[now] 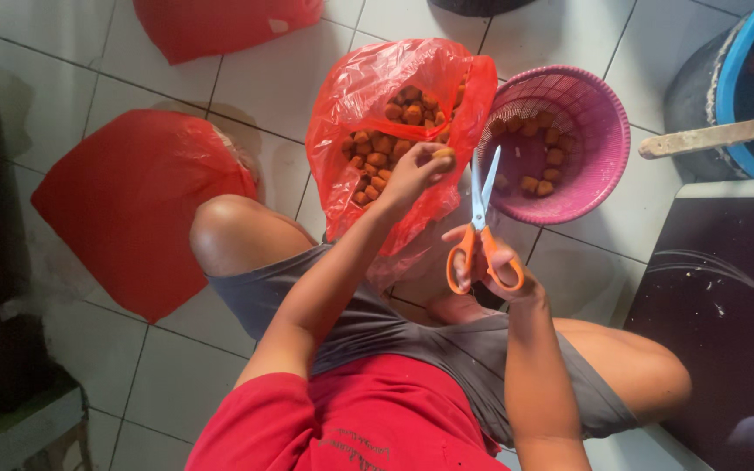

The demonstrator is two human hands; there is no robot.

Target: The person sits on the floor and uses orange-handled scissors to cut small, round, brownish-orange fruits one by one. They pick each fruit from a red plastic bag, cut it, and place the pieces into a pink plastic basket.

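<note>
Above the red bag [368, 105] on the floor, the left hand [412, 174] pinches 1 orange piece [443, 153] just beside the blades of scissors [480, 228] gripped by the right hand [495, 262], so a hasty snip could nick the fingers [429, 161], or the piece may miss the pink basket [599, 148].

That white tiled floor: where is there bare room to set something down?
Bare tile lies between the three red bags: upper one, flat one, open one. More shows lower left, beside the flat bag. It is crowded where the left hand, the scissors in the right hand and the pink basket meet.
</note>
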